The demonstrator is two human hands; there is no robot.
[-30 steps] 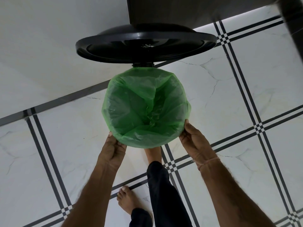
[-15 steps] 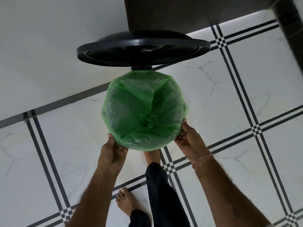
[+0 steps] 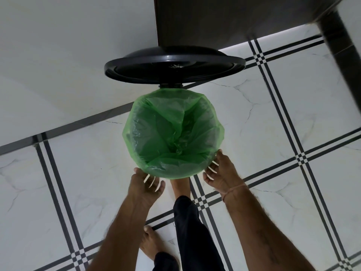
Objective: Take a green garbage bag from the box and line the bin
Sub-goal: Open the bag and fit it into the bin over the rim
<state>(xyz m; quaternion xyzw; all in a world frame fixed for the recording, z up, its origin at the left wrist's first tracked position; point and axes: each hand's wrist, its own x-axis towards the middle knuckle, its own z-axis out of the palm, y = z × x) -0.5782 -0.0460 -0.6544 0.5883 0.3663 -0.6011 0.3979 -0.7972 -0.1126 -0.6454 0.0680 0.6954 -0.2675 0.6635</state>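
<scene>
A green garbage bag [image 3: 172, 133] lines the round bin, and its edge is folded over the rim, so the bin's wall is hidden. The bin's black lid [image 3: 175, 65] stands raised behind it. My left hand [image 3: 146, 185] is at the bag's near left edge with its fingers spread and straight, holding nothing. At the near right edge, my right hand [image 3: 221, 173] also has its fingers spread, with the thumb tip at the bag's fold. The box is not in view.
My bare foot [image 3: 180, 185] reaches under the bin's front, the dark trouser leg [image 3: 189, 222] behind it. My other foot [image 3: 151, 243] stands on the white tiled floor. A dark cabinet [image 3: 224, 20] and a dark post [image 3: 340, 45] stand behind the bin.
Both hands gripped the bag's folded edge at the near rim before. Now their fingers have spread and let go, and the hands have drawn slightly back.
</scene>
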